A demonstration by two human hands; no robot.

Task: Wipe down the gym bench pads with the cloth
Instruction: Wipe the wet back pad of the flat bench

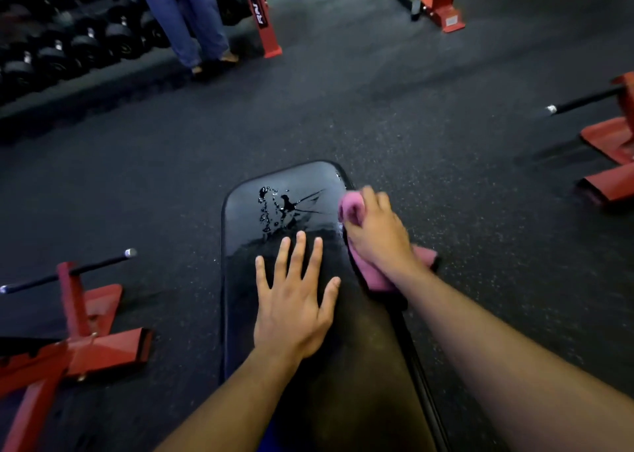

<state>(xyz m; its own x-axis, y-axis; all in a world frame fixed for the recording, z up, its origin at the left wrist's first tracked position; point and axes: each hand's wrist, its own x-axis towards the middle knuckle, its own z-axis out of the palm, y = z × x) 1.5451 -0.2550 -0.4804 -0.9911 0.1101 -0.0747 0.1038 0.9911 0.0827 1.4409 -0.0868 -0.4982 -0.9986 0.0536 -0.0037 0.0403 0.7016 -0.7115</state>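
From my head camera: my left hand (295,309) is lying flat, fingers spread, on the black bench pad (247,218). My right hand (377,235) is gripping a bunched pink cloth (350,208) at the pad's right edge, beside wet streaks (284,208).

One black bench pad (274,211), one pink cloth (350,208), two hands, left (291,317) and right (377,232), one bystander (185,15), many dumbbells (82,43).

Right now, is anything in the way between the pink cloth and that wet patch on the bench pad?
Nothing visible. The pink cloth in the right hand sits at the bench pad's right edge; bare pad leads to the droplets. The left hand rests nearer.
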